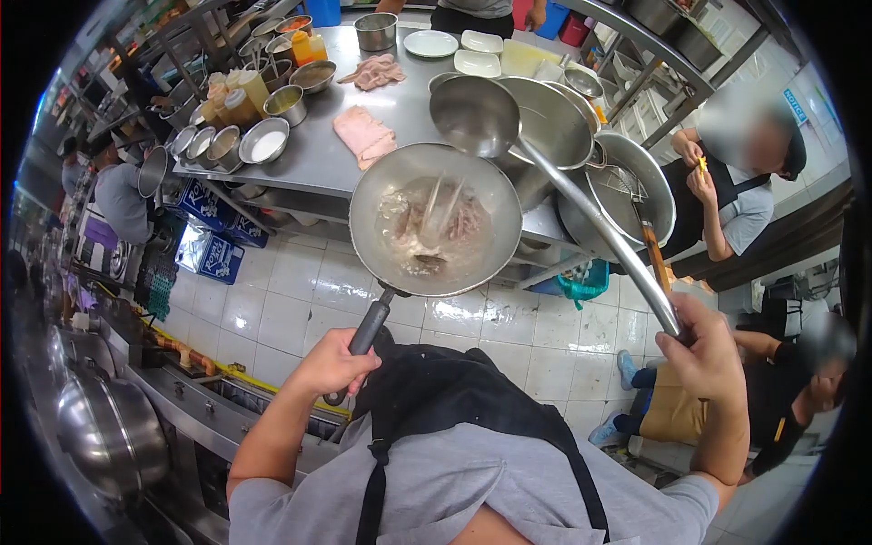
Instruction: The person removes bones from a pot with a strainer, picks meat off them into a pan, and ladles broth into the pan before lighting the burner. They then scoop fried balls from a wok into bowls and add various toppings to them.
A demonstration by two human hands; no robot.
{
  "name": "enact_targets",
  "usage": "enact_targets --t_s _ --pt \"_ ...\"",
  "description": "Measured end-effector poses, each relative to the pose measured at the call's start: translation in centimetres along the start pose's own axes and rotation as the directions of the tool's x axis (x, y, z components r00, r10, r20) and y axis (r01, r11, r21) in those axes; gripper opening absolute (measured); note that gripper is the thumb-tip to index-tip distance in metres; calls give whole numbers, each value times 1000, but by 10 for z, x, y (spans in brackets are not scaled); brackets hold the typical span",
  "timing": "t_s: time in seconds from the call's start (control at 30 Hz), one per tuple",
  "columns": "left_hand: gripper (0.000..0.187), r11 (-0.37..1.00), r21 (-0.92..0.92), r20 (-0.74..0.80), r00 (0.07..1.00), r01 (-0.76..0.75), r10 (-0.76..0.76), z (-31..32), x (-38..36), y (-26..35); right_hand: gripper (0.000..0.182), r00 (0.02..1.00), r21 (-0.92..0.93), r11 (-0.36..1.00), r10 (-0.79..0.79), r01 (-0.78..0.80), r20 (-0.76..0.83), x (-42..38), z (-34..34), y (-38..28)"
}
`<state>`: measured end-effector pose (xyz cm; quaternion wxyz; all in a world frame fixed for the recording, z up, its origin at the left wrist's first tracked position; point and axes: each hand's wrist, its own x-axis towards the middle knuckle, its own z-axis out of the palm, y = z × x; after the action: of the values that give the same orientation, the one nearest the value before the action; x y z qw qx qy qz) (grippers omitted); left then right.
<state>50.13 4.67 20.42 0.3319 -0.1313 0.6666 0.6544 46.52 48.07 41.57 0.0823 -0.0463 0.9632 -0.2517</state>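
Observation:
My left hand (pixel 340 363) is closed around the black handle of a wide frying pan (pixel 372 218). Cloudy liquid with pinkish-brown strips of what looks like meat (pixel 454 222) lies in the pan. In my right hand (pixel 704 354) is the long metal handle of a large ladle (pixel 474 113). The ladle's bowl hangs above the pan's far rim, in front of a big steel pot (pixel 554 127) on the steel table. I cannot see whether anything is in the ladle.
On the steel table (pixel 327 154) are folded pink cloths (pixel 365 136), several sauce bottles and bowls, and white plates (pixel 431 44). At right, a wide pot (pixel 668 195) holds a strainer with a wooden handle. Co-workers stand at right. Blue boxes (pixel 209 254) sit on the tiled floor.

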Motion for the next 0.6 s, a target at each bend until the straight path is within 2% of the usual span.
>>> enact_targets --t_s 0.03,0.1,0.27,0.37,0.43,0.47,0.53,0.57,0.6 --pt "16 1000 1 6 1000 4 -4 -2 0 -1 34 1000 -2 1000 0 0 -1 3 2 2" --pt "16 1000 2 4 1000 4 -4 -4 0 -3 34 991 -64 995 -84 77 -102 19 6 10" --pt "16 1000 6 16 1000 6 -6 -9 3 -6 30 985 -239 968 -115 83 -126 85 13 24" --pt "16 1000 -7 46 999 -16 16 -14 6 -8 30 992 -335 941 -84 49 -92 126 15 34" --pt "16 1000 -9 31 999 8 -8 -19 8 -10 29 999 -361 932 33 -39 -22 148 19 29" --pt "16 1000 -13 41 999 1 0 -22 10 -12 29 999 -371 928 36 -44 -29 154 18 25" --pt "16 1000 -13 51 999 6 -5 -28 13 -16 28 984 -259 955 165 -143 62 165 17 15" --pt "16 1000 -24 58 998 2 0 -32 15 -18 26 983 -166 974 165 -151 76 168 17 16" --pt "16 1000 -16 72 997 -1 2 -36 17 -20 26 983 -178 972 168 -153 76 171 15 15"
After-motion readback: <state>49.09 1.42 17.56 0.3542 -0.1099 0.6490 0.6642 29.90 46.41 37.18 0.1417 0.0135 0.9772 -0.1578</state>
